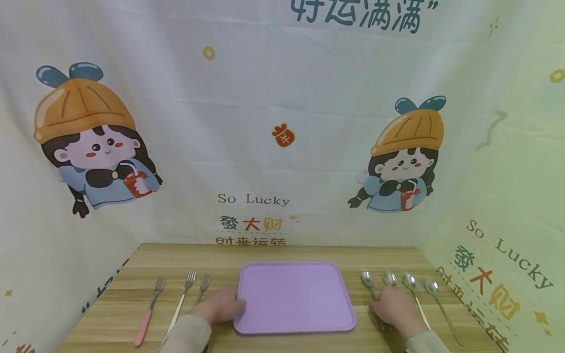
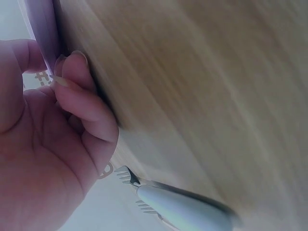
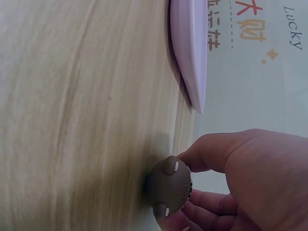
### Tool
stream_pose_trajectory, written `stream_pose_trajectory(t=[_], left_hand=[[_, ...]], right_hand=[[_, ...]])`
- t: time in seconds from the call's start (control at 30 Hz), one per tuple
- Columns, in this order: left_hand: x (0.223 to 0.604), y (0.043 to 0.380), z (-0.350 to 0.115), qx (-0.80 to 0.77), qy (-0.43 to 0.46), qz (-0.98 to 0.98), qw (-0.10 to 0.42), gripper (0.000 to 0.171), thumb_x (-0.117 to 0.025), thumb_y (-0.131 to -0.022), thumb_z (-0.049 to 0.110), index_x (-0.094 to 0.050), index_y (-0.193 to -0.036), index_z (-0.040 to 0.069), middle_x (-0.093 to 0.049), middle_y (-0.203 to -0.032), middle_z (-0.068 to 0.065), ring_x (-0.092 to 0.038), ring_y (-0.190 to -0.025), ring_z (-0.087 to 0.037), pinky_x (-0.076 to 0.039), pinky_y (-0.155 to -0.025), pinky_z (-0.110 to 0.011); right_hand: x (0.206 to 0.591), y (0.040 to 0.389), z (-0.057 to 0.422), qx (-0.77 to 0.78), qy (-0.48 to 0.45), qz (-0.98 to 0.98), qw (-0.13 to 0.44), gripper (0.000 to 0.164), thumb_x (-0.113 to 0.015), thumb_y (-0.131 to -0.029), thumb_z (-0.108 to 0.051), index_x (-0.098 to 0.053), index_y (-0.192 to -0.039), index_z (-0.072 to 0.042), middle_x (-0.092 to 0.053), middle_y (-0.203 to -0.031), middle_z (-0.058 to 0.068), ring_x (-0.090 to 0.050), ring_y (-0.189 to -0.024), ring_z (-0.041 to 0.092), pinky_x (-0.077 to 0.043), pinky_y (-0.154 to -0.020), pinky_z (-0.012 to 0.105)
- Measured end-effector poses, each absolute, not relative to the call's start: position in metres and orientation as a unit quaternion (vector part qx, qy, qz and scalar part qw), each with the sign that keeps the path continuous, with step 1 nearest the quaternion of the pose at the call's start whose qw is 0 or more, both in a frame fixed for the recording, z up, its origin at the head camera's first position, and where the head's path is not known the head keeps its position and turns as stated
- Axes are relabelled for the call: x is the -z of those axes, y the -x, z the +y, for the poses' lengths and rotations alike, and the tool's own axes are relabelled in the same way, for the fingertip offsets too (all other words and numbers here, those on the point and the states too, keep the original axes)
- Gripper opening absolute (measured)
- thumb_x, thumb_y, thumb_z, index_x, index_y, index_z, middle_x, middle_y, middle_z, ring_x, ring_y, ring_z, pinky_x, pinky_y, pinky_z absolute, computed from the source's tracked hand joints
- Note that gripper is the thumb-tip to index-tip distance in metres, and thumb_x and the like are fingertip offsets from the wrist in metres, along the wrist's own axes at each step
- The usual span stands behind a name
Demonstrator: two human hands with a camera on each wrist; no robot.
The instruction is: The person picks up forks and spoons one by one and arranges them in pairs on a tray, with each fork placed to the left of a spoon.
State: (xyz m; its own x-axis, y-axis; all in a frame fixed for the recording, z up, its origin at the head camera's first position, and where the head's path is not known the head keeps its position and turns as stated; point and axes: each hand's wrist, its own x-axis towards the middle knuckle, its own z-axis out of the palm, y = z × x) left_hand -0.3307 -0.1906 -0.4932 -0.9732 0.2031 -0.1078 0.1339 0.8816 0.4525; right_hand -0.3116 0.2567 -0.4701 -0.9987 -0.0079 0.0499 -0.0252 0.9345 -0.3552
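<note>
At the far left, dark printed characters (image 1: 103,288) on the wall cloth were cut off by the table (image 1: 309,253). On it came a pink-handled fork (image 1: 150,310), a white-handled fork (image 1: 181,300) and a third fork (image 1: 204,283), whose lower part the left hand (image 1: 219,305) and sleeve (image 1: 187,334) hid. That hand pinched the left rim of a purple tray (image 1: 291,299), thumb on one side and curled fingers on the other; the tray lay flat mid-table.

Behind it the back cloth (image 1: 247,147) read "So Lucky", then "發大财", then "时来运转", its bottom edge cut off by the table; higher up, "好运满满" was clipped by the frame.

Right of the tray, the right hand (image 1: 394,306) gripped a brown handle end (image 3: 169,186) with two ear-like bumps between thumb and fingers. Whether it belonged to the first spoon (image 1: 367,279) or the second spoon (image 1: 390,278) could not be told, the hand covering both handles. A white-handled spoon (image 1: 410,282) and a fourth spoon (image 1: 443,311) followed. The right wall cloth (image 1: 521,196) repeated "So Lucky" and "發大财".
</note>
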Motion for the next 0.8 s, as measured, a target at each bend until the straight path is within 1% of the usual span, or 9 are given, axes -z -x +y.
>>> stream_pose_trajectory(t=[0.07, 0.23, 0.4, 0.43, 0.47, 0.67, 0.8], left_hand=[[0.5, 0.336, -0.192, -0.223, -0.085, 0.968, 0.073, 0.032, -0.061, -0.101, 0.033, -0.075, -0.111, 0.006, -0.077, -0.103, -0.011, -0.067, -0.091, -0.027, -0.057, -0.1, -0.056], [0.526, 0.355, -0.203, -0.206, -0.099, 0.971, 0.069, 0.038, -0.057, -0.102, 0.042, -0.076, -0.114, 0.011, -0.078, -0.103, -0.006, -0.066, -0.089, -0.022, -0.058, -0.096, -0.052], [0.499, 0.334, -0.192, -0.22, -0.087, 0.969, 0.068, 0.031, -0.061, -0.101, 0.035, -0.076, -0.112, 0.01, -0.078, -0.105, -0.007, -0.067, -0.092, -0.024, -0.058, -0.099, -0.054], [0.494, 0.331, -0.191, -0.22, -0.087, 0.969, 0.069, 0.032, -0.061, -0.101, 0.035, -0.075, -0.112, 0.009, -0.078, -0.106, -0.009, -0.067, -0.093, -0.026, -0.058, -0.1, -0.054], [0.495, 0.331, -0.19, -0.219, -0.087, 0.969, 0.067, 0.032, -0.06, -0.102, 0.034, -0.075, -0.113, 0.008, -0.078, -0.106, -0.01, -0.068, -0.093, -0.026, -0.058, -0.1, -0.054], [0.527, 0.355, -0.204, -0.209, -0.102, 0.97, 0.072, 0.04, -0.057, -0.103, 0.043, -0.075, -0.12, 0.012, -0.079, -0.11, -0.008, -0.067, -0.093, -0.024, -0.058, -0.098, -0.053], [0.509, 0.341, -0.198, -0.218, -0.098, 0.968, 0.072, 0.04, -0.058, -0.103, 0.039, -0.074, -0.122, 0.008, -0.078, -0.111, -0.011, -0.068, -0.095, -0.026, -0.058, -0.101, -0.055]], right_hand=[[0.47, 0.312, 0.257, -0.178, -0.009, -0.984, 0.024, 0.038, -0.074, -0.094, -0.025, -0.054, -0.063, -0.016, -0.059, -0.057, 0.0, -0.057, -0.053, 0.016, -0.045, -0.052, 0.032], [0.469, 0.311, 0.255, -0.173, -0.008, -0.985, 0.024, 0.04, -0.072, -0.097, -0.027, -0.055, -0.062, -0.017, -0.059, -0.056, -0.001, -0.057, -0.053, 0.017, -0.044, -0.053, 0.033], [0.468, 0.31, 0.254, -0.174, -0.008, -0.984, 0.024, 0.04, -0.071, -0.098, -0.028, -0.056, -0.063, -0.017, -0.059, -0.056, -0.001, -0.056, -0.052, 0.017, -0.043, -0.053, 0.033], [0.468, 0.31, 0.254, -0.175, -0.009, -0.984, 0.023, 0.039, -0.07, -0.098, -0.028, -0.056, -0.063, -0.017, -0.059, -0.056, -0.001, -0.056, -0.052, 0.017, -0.043, -0.052, 0.032], [0.468, 0.311, 0.254, -0.176, -0.01, -0.984, 0.023, 0.039, -0.07, -0.098, -0.028, -0.056, -0.063, -0.017, -0.059, -0.056, -0.001, -0.056, -0.052, 0.017, -0.043, -0.052, 0.032], [0.467, 0.315, 0.25, -0.169, -0.018, -0.985, 0.032, 0.035, -0.069, -0.096, -0.029, -0.055, -0.066, -0.017, -0.058, -0.06, 0.0, -0.054, -0.056, 0.019, -0.041, -0.053, 0.034], [0.464, 0.317, 0.244, -0.177, -0.018, -0.983, 0.036, 0.035, -0.07, -0.095, -0.029, -0.054, -0.067, -0.016, -0.058, -0.062, 0.0, -0.054, -0.057, 0.019, -0.041, -0.053, 0.033]])
